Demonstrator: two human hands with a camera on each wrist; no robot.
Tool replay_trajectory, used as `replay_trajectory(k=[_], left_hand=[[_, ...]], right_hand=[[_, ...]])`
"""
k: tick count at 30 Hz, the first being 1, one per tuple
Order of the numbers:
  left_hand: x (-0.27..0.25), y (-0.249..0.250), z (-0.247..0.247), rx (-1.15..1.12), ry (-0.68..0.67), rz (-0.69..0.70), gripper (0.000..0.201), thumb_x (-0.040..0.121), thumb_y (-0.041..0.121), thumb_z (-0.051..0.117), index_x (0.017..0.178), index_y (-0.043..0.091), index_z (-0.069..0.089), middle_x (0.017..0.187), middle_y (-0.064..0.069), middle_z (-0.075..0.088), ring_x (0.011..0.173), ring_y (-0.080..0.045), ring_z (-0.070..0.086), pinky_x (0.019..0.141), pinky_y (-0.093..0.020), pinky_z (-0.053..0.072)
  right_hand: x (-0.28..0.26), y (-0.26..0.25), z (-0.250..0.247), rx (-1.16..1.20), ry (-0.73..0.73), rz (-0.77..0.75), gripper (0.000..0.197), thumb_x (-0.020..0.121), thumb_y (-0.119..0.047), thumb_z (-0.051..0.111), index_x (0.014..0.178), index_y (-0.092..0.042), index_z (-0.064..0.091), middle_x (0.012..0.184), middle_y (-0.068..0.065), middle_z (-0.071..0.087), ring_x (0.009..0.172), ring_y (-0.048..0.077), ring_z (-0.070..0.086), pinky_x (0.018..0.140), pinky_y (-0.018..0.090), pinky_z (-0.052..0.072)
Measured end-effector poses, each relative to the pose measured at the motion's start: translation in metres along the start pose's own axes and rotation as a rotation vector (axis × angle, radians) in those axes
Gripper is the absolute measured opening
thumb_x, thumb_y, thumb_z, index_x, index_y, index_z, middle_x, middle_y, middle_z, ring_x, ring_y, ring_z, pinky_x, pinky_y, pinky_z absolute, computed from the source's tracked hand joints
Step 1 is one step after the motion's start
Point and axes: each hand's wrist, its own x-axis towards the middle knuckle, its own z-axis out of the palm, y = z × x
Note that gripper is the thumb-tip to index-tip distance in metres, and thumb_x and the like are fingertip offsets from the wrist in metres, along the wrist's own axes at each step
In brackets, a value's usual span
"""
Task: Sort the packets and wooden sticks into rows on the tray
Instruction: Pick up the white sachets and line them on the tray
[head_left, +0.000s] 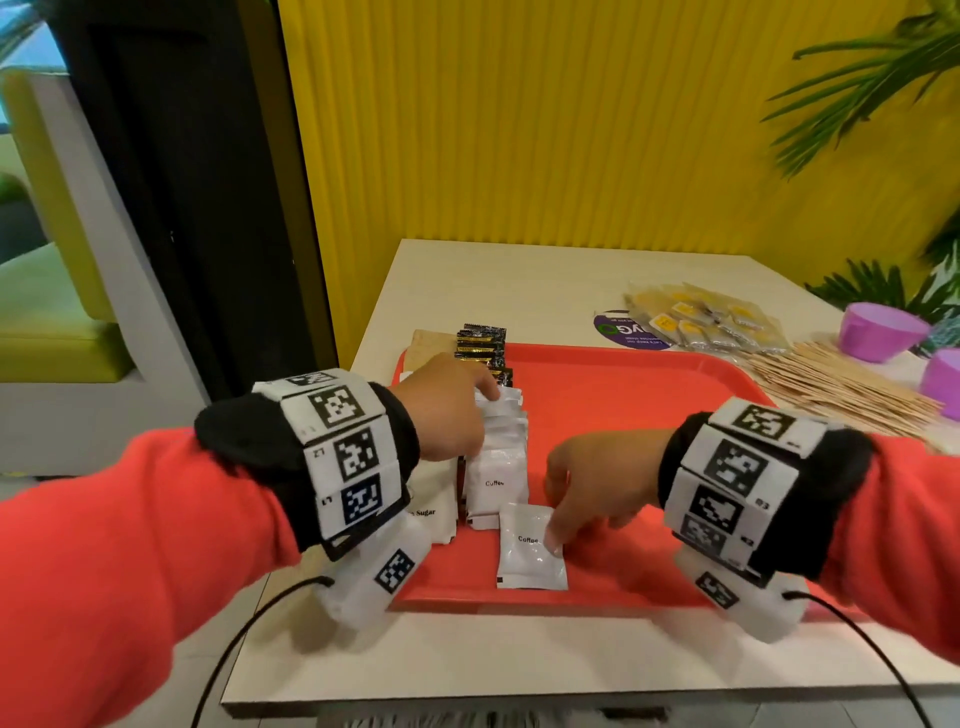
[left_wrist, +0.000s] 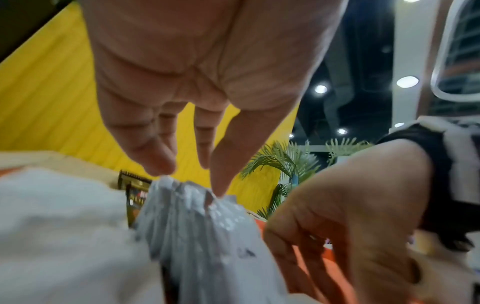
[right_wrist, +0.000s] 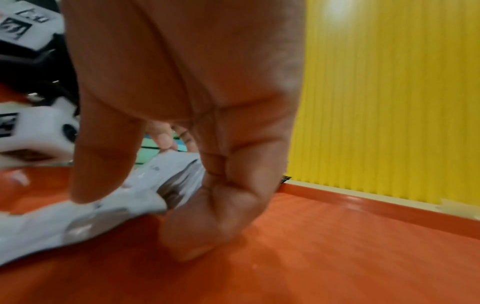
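Packets (head_left: 496, 447) line the red tray (head_left: 623, 395); left hand (head_left: 447, 410) spread atop them, right hand (head_left: 597, 483) pinching one.

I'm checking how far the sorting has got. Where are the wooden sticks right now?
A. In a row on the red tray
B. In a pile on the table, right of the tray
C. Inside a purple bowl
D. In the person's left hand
B: the wooden sticks lie in a loose pile on the table, beyond the right rim of the red tray, beside the purple bowls.
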Motion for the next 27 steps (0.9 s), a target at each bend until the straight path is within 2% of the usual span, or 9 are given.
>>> replay_trajectory(k=[2, 5, 8, 11, 14, 17, 19, 24, 27], left_hand=[[0.0, 0.001, -0.002, 0.126, 0.009, 0.019, 0.048, 0.078, 0.005, 0.07, 0.12, 0.019, 0.054, 0.124, -0.001, 0.046, 0.103, -0.017, 0.048, 0.074, -0.021, 0.04], [0.002, 0.002, -0.002, 0.193, -0.03, 0.024, 0.032, 0.077, 0.009, 0.072, 0.104, 0.018, 0.057, 0.094, 0.006, 0.051, 0.085, -0.012, 0.047, 0.061, -0.017, 0.037], [0.005, 0.002, -0.001, 0.196, -0.074, 0.028, 0.023, 0.077, 0.011, 0.073, 0.092, 0.017, 0.057, 0.076, 0.007, 0.049, 0.067, -0.007, 0.045, 0.06, -0.018, 0.039], [0.006, 0.002, 0.0, 0.177, -0.087, 0.029, 0.017, 0.077, 0.007, 0.072, 0.087, 0.014, 0.06, 0.073, 0.005, 0.053, 0.065, -0.008, 0.047, 0.066, -0.022, 0.044], [0.006, 0.0, 0.0, 0.16, -0.104, 0.015, 0.015, 0.077, 0.005, 0.071, 0.084, 0.013, 0.06, 0.075, 0.002, 0.057, 0.068, -0.011, 0.052, 0.073, -0.026, 0.049], [0.005, -0.002, -0.001, 0.132, -0.137, -0.017, 0.015, 0.077, 0.003, 0.07, 0.08, 0.014, 0.059, 0.077, 0.0, 0.061, 0.07, -0.013, 0.057, 0.074, -0.026, 0.053], [0.004, -0.004, -0.003, 0.102, -0.171, -0.038, 0.017, 0.077, 0.002, 0.07, 0.077, 0.014, 0.058, 0.078, -0.002, 0.062, 0.071, -0.014, 0.059, 0.075, -0.026, 0.054], [-0.001, -0.009, -0.008, -0.051, -0.16, -0.07, 0.022, 0.079, -0.001, 0.067, 0.073, 0.015, 0.054, 0.066, 0.001, 0.059, 0.053, -0.005, 0.055, 0.046, -0.01, 0.045], [-0.001, -0.012, -0.009, -0.181, -0.066, -0.107, 0.02, 0.085, 0.001, 0.06, 0.082, 0.018, 0.05, 0.077, -0.001, 0.057, 0.059, -0.008, 0.056, 0.046, -0.011, 0.047]], right_hand=[[-0.001, -0.004, 0.004, -0.116, -0.013, -0.016, 0.05, 0.073, -0.038, 0.075, 0.11, -0.006, 0.062, 0.103, 0.013, 0.068, 0.074, 0.019, 0.055, 0.057, 0.022, 0.045], [-0.002, -0.011, 0.009, -0.228, 0.011, -0.07, 0.044, 0.075, -0.036, 0.074, 0.107, -0.006, 0.064, 0.09, 0.004, 0.062, 0.076, 0.018, 0.053, 0.055, 0.021, 0.04], [-0.003, -0.017, 0.01, -0.313, 0.05, -0.113, 0.04, 0.075, -0.035, 0.074, 0.101, -0.006, 0.065, 0.085, 0.003, 0.058, 0.077, 0.019, 0.051, 0.053, 0.022, 0.035], [-0.004, -0.019, 0.006, -0.299, 0.12, -0.138, 0.03, 0.075, -0.034, 0.075, 0.081, -0.009, 0.06, 0.069, 0.002, 0.056, 0.065, 0.018, 0.05, 0.051, 0.022, 0.036], [-0.003, -0.021, 0.004, -0.22, 0.186, -0.142, 0.033, 0.072, -0.034, 0.077, 0.069, -0.012, 0.052, 0.057, 0.0, 0.05, 0.051, 0.014, 0.044, 0.05, 0.024, 0.035], [-0.001, -0.021, 0.006, -0.167, 0.199, -0.131, 0.034, 0.07, -0.036, 0.079, 0.076, -0.011, 0.056, 0.058, 0.001, 0.051, 0.052, 0.014, 0.044, 0.053, 0.025, 0.036], [-0.001, -0.021, 0.006, -0.126, 0.188, -0.146, 0.035, 0.069, -0.035, 0.079, 0.083, -0.009, 0.059, 0.067, 0.005, 0.057, 0.057, 0.017, 0.047, 0.055, 0.026, 0.037], [-0.002, -0.018, 0.006, -0.046, 0.13, -0.145, 0.042, 0.065, -0.032, 0.083, 0.088, -0.008, 0.057, 0.076, 0.009, 0.058, 0.062, 0.018, 0.049, 0.054, 0.025, 0.039], [-0.003, -0.014, 0.002, 0.119, 0.098, -0.119, 0.037, 0.068, -0.025, 0.082, 0.09, -0.007, 0.058, 0.076, 0.009, 0.06, 0.057, 0.016, 0.051, 0.053, 0.022, 0.043]])
